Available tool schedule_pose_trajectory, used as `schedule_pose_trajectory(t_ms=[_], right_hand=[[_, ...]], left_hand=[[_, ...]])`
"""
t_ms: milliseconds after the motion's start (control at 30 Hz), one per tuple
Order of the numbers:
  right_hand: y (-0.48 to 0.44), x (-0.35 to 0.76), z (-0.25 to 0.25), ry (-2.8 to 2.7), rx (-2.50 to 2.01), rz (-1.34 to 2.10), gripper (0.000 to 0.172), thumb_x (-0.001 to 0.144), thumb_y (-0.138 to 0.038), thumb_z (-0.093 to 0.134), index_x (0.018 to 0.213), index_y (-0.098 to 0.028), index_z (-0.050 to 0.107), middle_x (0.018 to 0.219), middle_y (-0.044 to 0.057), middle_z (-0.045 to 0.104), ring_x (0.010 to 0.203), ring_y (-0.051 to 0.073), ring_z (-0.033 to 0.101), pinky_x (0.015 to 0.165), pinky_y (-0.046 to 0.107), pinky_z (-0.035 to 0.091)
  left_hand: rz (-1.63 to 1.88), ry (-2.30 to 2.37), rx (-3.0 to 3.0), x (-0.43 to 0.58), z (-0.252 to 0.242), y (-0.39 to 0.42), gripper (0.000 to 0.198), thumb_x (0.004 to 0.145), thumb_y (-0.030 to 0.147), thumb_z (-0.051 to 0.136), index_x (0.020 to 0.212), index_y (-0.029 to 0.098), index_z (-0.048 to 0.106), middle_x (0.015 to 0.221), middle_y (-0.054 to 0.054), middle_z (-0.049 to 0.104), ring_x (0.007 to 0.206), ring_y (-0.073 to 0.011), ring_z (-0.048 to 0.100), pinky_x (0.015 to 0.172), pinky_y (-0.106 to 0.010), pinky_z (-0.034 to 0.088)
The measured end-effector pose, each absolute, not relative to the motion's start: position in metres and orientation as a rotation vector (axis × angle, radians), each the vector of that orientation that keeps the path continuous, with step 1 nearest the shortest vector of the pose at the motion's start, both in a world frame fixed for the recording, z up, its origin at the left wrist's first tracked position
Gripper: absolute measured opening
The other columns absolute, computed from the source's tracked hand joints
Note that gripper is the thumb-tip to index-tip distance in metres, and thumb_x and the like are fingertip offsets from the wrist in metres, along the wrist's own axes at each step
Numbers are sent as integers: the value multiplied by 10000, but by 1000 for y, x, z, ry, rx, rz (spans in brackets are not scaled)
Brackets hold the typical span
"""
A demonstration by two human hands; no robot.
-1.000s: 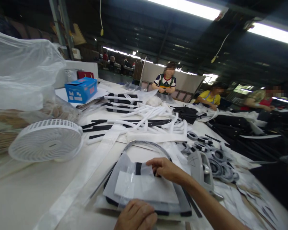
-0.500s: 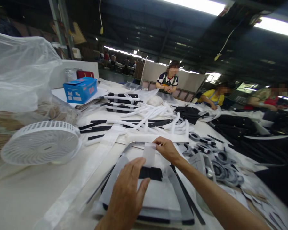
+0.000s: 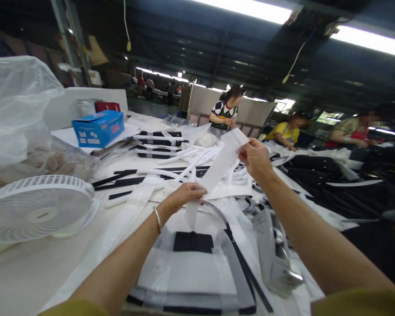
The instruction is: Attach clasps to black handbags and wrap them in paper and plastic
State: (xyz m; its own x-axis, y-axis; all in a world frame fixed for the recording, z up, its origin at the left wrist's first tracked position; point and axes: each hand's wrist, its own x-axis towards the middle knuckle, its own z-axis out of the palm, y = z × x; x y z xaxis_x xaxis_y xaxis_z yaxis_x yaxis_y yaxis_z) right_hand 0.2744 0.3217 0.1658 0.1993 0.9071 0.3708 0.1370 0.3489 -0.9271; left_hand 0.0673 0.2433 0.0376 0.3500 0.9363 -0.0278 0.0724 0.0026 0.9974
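A long white strip point(image 3: 217, 171) is stretched in the air between my two hands. My right hand point(image 3: 255, 158) pinches its upper end, raised above the table. My left hand point(image 3: 184, 195), with a bangle on the wrist, pinches the strip lower down, and its free end hangs toward a black patch point(image 3: 193, 242). That patch lies on a flat stack of grey, white and black fabric pieces point(image 3: 191, 276) inside clear plastic, just in front of me.
A white fan point(image 3: 36, 210) lies at the left, a blue box point(image 3: 97, 128) and a big plastic bag point(image 3: 16, 105) behind it. White and black strips point(image 3: 191, 162) cover the mid-table. A grey tool point(image 3: 274, 254) sits at right. Three people work at the far side.
Both hands left the stack and rose. The right hand pulled the white strip up and to the right; the left hand took hold of it lower down.
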Motion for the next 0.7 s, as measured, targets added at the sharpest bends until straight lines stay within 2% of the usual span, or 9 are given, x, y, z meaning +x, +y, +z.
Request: schedule_pose_trajectory(t_ms=[100, 200, 267, 367, 433, 533, 600, 700], right_hand=[[337, 325, 139, -1187, -1438, 628, 189, 720, -264, 635, 880, -191, 562, 699, -31, 606, 540, 81, 573, 453, 160, 406], [344, 367, 93, -1215, -1665, 625, 151, 699, -235, 653, 797, -178, 552, 693, 18, 639, 559, 140, 625, 459, 206, 439], [349, 389, 64, -1283, -1837, 604, 105, 691, -213, 650, 738, -175, 564, 647, 31, 639, 575, 183, 652, 479, 235, 458], [357, 414, 34, -1430, -2076, 496, 79, 638, -150, 669, 683, -164, 606, 629, 57, 643, 693, 270, 689, 593, 309, 506], [363, 427, 26, -1521, -2180, 359, 179, 618, -105, 666, 790, -157, 659, 786, 107, 686, 889, 339, 675, 754, 400, 511], [371, 431, 29, -1611, -2228, 135, 460, 698, -93, 613, 1154, -150, 620, 1170, 204, 617, 1172, 404, 535, 964, 531, 394], [376, 420, 33, -1792, -2113, -12, 515, 796, -143, 562, 1310, -142, 522, 1313, 221, 526, 1262, 398, 450, 1031, 550, 325], [385, 383, 33, -2314, -1735, 11, 473, 881, -258, 543, 1346, -180, 500, 1359, 148, 519, 1282, 310, 446, 1083, 454, 316]], left_hand=[[801, 1129, 1544, 52, 32, 266, 379, 720, 505, 629, 786, 132, 630, 619, -2, 595, 569, -139, 544, 577, -255, 413], [681, 1367, 1717, 49, 24, 294, 302, 738, 433, 669, 673, 143, 617, 583, 11, 561, 580, -142, 532, 580, -262, 403], [566, 1549, 1824, 54, 18, 311, 241, 764, 367, 695, 701, 144, 627, 657, 1, 594, 664, -155, 570, 654, -289, 451], [385, 1774, 1980, 68, 8, 325, 197, 830, 324, 678, 878, 137, 637, 900, -37, 644, 854, -182, 609, 812, -384, 500], [301, 1853, 2093, 76, 1, 329, 237, 866, 306, 644, 1033, 140, 614, 1023, -58, 635, 948, -207, 607, 878, -435, 491], [236, 1887, 2266, 83, -5, 329, 368, 843, 230, 653, 1183, 132, 552, 1098, -106, 625, 1022, -258, 591, 905, -461, 466], [214, 1873, 2382, 86, -7, 329, 415, 776, 215, 711, 1155, 120, 571, 1153, -147, 604, 1100, -302, 548, 946, -469, 425], [171, 1837, 2509, 86, -12, 331, 405, 697, 276, 785, 1034, 114, 630, 1193, -182, 581, 1172, -348, 490, 994, -478, 369]])
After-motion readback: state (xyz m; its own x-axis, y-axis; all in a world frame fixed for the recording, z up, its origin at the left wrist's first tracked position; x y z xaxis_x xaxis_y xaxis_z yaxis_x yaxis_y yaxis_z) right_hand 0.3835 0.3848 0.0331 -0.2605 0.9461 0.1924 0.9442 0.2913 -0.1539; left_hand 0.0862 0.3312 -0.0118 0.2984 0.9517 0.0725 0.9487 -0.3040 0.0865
